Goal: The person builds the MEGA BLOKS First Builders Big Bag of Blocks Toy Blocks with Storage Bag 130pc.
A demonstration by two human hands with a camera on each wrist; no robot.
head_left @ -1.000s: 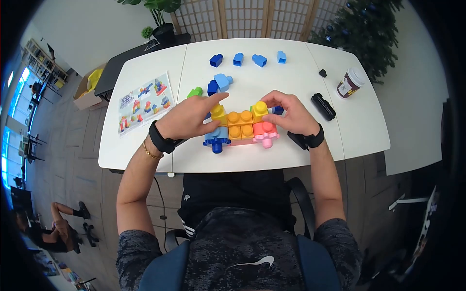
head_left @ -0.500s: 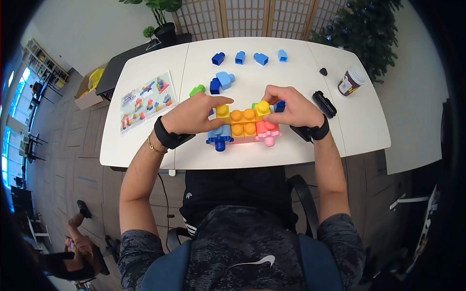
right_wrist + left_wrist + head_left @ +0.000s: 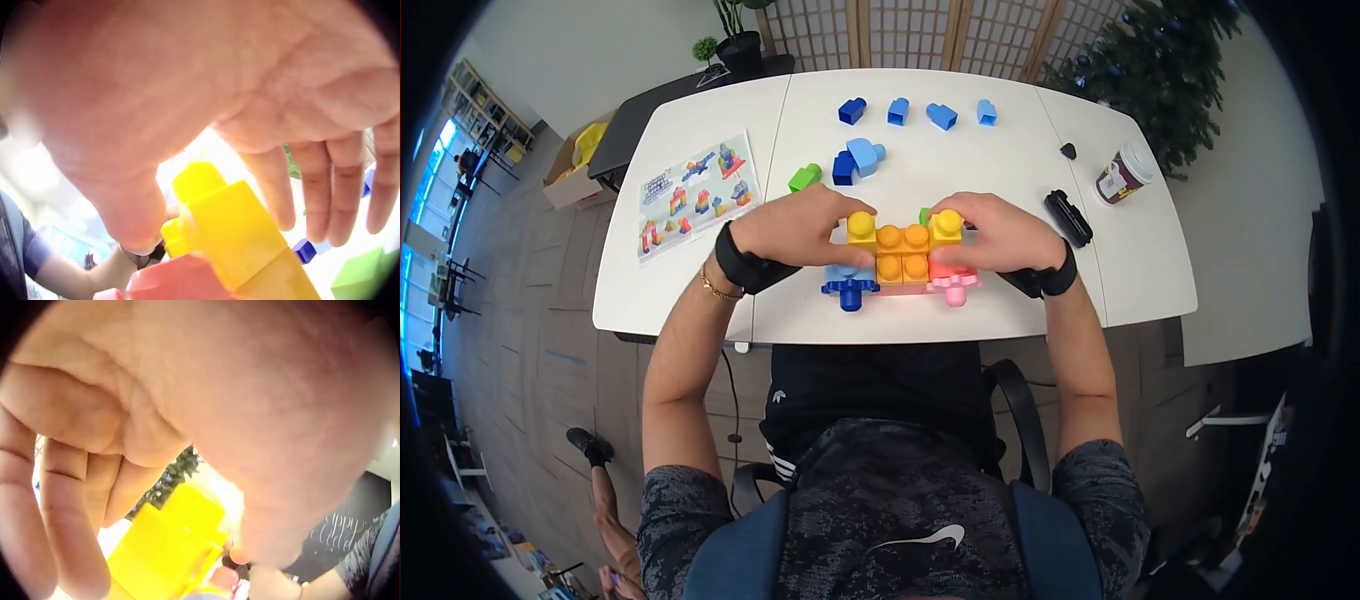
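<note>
A block build lies near the table's front edge in the head view: orange blocks [image 3: 902, 254] in the middle, a left yellow block [image 3: 861, 228], a right yellow block [image 3: 946, 226], a blue gear piece [image 3: 851, 290] and a pink gear piece [image 3: 954, 284]. My left hand [image 3: 795, 228] grips the left end, thumb in front and index finger behind. My right hand [image 3: 1000, 236] holds the right end the same way. Yellow block [image 3: 164, 547] shows under the left palm; another yellow block [image 3: 234, 231] stands between right thumb and index finger.
Several loose blue blocks [image 3: 852, 111] line the table's far side. A joined blue pair [image 3: 864, 158] and a green block [image 3: 805, 178] lie behind the build. Picture sheet [image 3: 698, 194] is at left; black case [image 3: 1068, 219] and lidded cup [image 3: 1124, 174] are at right.
Both thumbs have come down lower against the front of the build, and the fingers sit closer round its ends. In the background at left, a person has moved toward the lower edge.
</note>
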